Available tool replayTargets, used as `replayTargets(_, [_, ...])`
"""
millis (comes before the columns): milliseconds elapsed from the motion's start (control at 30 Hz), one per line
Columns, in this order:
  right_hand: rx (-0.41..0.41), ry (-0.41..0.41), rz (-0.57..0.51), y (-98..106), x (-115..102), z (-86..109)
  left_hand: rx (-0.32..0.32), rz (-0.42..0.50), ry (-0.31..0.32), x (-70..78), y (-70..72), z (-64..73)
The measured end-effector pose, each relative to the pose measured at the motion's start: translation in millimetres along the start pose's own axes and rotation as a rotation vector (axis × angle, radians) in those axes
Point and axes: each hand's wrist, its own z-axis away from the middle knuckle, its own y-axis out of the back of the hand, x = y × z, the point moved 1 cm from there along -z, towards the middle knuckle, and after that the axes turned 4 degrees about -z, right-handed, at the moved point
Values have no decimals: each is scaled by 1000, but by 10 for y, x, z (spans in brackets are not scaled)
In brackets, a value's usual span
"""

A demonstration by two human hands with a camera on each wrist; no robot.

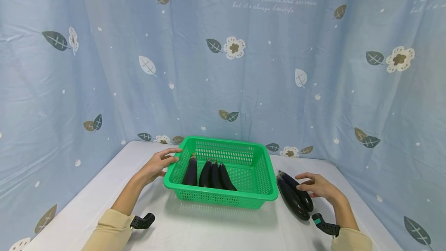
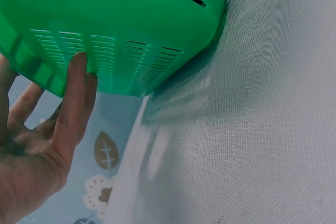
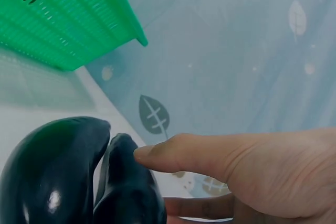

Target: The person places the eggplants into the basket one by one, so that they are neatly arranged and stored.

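A green plastic basket (image 1: 223, 200) with slotted walls stands on the white table. Several dark eggplants (image 1: 190, 172) lie side by side in its left half, stems toward the back. My left hand (image 1: 155, 165) is at the basket's left rim; in the left wrist view its straight fingers (image 2: 77, 85) touch the outer wall. Right of the basket, two glossy eggplants lie against each other: a near eggplant (image 1: 292, 200) and a far eggplant (image 1: 304, 196). My right hand (image 1: 319, 186) reaches over the far one, thumb (image 3: 168, 153) at its side, fingers loosely spread and partly hidden.
White cloth covers the table (image 1: 209, 231). Behind and at both sides hangs a blue curtain (image 1: 223, 88) printed with leaves and flowers. A black wrist device (image 1: 143, 221) is on the left wrist, and another black device (image 1: 325, 226) on the right.
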Motion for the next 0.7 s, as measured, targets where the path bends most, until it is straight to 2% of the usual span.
replayTargets(233, [-12, -10, 1, -14, 54, -23, -2, -7, 7, -28, 12, -20])
replayTargets(700, [-52, 33, -31, -27, 49, -13, -5, -1, 10, -21, 15, -20])
